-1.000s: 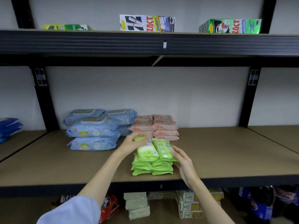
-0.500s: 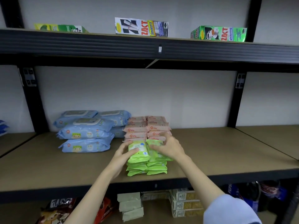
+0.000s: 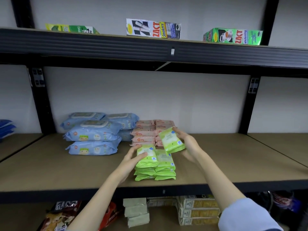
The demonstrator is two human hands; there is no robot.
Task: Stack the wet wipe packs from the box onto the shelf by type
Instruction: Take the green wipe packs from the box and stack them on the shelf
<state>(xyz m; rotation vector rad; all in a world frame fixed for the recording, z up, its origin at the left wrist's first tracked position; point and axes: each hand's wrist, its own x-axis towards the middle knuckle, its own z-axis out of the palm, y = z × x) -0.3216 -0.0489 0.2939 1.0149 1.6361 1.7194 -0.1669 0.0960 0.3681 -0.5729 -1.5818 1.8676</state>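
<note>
Half a second ago both hands lay low on the green stacks, the right hand flat over the right-hand pile. Now the right hand [image 3: 186, 144] has lifted a green pack [image 3: 171, 140] clear of that pile and grips it, thumb across the far top corner and fingers curled under its right edge. The left hand [image 3: 133, 157] has kept to the left pile, thumb on the face of the top left pack [image 3: 146, 155] and fingers along its left side, holding it in place.

The lifted pack hangs tilted above the right green stack [image 3: 165, 165], at about one o'clock from it. Its long axis runs from eleven o'clock down to five o'clock, printed face up and toward the camera, its near end dipping toward the pile. The packs resting in both green stacks lie flat with their long axes running twelve to six, away from the shelf's front edge.

The green stacks sit near the front of the middle shelf [image 3: 216, 164]. Directly behind them, at twelve o'clock, stand the pink packs [image 3: 144, 131] in two columns; the lifted pack overlaps their right column in view. At ten o'clock lie the blue packs [image 3: 93, 139], piled larger and apart from the green ones.
</note>
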